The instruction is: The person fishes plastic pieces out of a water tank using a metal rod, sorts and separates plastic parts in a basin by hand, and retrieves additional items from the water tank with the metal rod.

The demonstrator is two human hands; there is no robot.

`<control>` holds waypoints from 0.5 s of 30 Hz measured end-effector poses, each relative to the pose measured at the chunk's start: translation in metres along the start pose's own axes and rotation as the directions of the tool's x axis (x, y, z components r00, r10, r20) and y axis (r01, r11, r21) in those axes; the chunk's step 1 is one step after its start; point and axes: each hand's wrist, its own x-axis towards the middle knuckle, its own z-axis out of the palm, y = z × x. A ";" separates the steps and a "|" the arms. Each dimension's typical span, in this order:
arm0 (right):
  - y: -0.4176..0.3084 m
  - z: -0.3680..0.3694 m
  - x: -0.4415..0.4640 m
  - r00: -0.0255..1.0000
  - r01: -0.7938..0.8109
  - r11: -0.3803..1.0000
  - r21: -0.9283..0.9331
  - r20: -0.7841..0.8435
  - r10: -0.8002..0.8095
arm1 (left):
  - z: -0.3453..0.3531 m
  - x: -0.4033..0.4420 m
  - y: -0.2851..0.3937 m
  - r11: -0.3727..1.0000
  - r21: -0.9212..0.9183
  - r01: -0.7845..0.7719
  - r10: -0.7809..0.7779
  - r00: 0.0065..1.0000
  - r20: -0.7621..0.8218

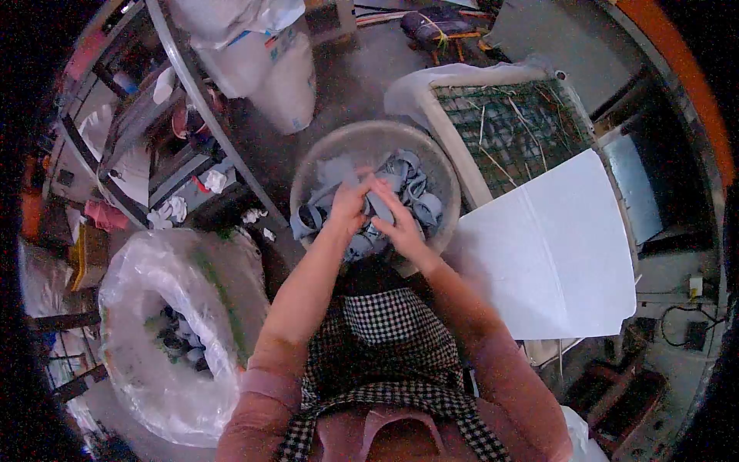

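Left to right, as seen from beside the worker: a large translucent plastic sack (127, 308), its mouth open, with small dark and grey pieces (185, 339) visible inside. Next, at the centre, a round, pale, wide-rimmed tub (314, 158) in front of the worker, containing a loose tangle of blue-grey, curled, strap-like pieces (427, 208); their material cannot be told with certainty.

Over the tub, the left hand (350, 206), its fingers curled inward beside a flat grey piece (378, 206); motion blur hides whether they grip it. The right hand (398, 223), thumb and forefinger set apart, with the flat grey piece lying between the two hands; whether the fingertips pinch it cannot be told. The piece is thus above the tangle, within the tub's outline.

Handling, as judged: each piece probably light, soft and bendable, little at risk of breaking, but liable to hook its curled neighbours. Best hold: a flat end or an outer edge between thumb and forefinger, the other hand steadying the opposite end; a loop taken by its middle could drag others along. Slipperiness cannot be judged.

To the right, a pale-framed container with green netting (500, 123), partly overlapped by a broad white sheet (550, 246).
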 end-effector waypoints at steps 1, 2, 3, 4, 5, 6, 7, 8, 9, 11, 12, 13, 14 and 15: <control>0.000 -0.002 0.003 0.997 -0.070 0.978 0.198 0.039 0.063 | 0.002 -0.001 0.003 0.999 0.054 0.007 -0.005 0.999 -0.042; -0.003 -0.014 0.003 0.995 -0.095 0.946 0.311 0.056 0.081 | 0.002 -0.003 0.005 0.999 0.053 0.007 -0.005 0.999 -0.045; 0.011 -0.019 0.003 0.990 -0.130 0.944 0.305 -0.007 0.138 | 0.002 -0.003 0.007 0.961 0.254 -0.113 0.098 0.993 0.071; 0.018 -0.023 0.009 0.979 -0.164 0.940 0.301 -0.072 0.193 | 0.004 -0.005 0.011 0.869 0.428 -0.247 0.173 0.964 0.204; 0.024 -0.029 0.015 0.979 -0.160 0.940 0.300 -0.076 0.191 | 0.004 -0.009 0.017 0.776 0.552 -0.305 0.170 0.944 0.283; 0.020 -0.035 0.024 0.981 -0.132 0.987 -0.091 -0.152 0.118 | 0.004 -0.011 0.020 0.775 0.553 -0.306 0.166 0.943 0.289; 0.018 -0.039 0.032 0.980 -0.115 0.875 -0.470 -0.196 0.023 | 0.004 -0.013 0.022 0.756 0.590 -0.285 0.091 0.937 0.337; 0.019 -0.040 0.037 0.978 -0.119 0.873 -0.473 -0.206 0.022 | 0.004 -0.015 0.023 0.733 0.625 -0.267 0.012 0.925 0.381; 0.021 -0.041 0.043 0.987 -0.049 0.846 -0.530 -0.153 -0.039 | 0.006 -0.017 0.019 0.795 0.533 -0.290 0.016 0.888 0.460; 0.032 -0.043 0.051 0.996 -0.005 0.748 -0.664 -0.067 -0.053 | 0.004 -0.019 0.018 0.722 0.599 -0.347 0.005 0.868 0.497; 0.032 -0.045 0.052 0.996 -0.016 0.745 -0.667 -0.077 -0.048 | 0.004 -0.021 0.019 0.643 0.655 -0.398 -0.005 0.853 0.523; 0.031 -0.045 0.054 0.986 0.101 0.676 -0.729 -0.014 -0.163 | 0.002 -0.022 0.024 0.551 0.683 -0.479 0.020 0.826 0.564; 0.031 -0.045 0.057 0.960 0.217 0.589 -0.779 0.060 -0.274 | 0.003 -0.022 0.025 0.551 0.681 -0.482 0.017 0.823 0.568; 0.032 -0.044 0.058 0.947 0.250 0.554 -0.794 0.080 -0.312 | 0.006 -0.026 0.027 0.599 0.684 -0.415 -0.038 0.840 0.542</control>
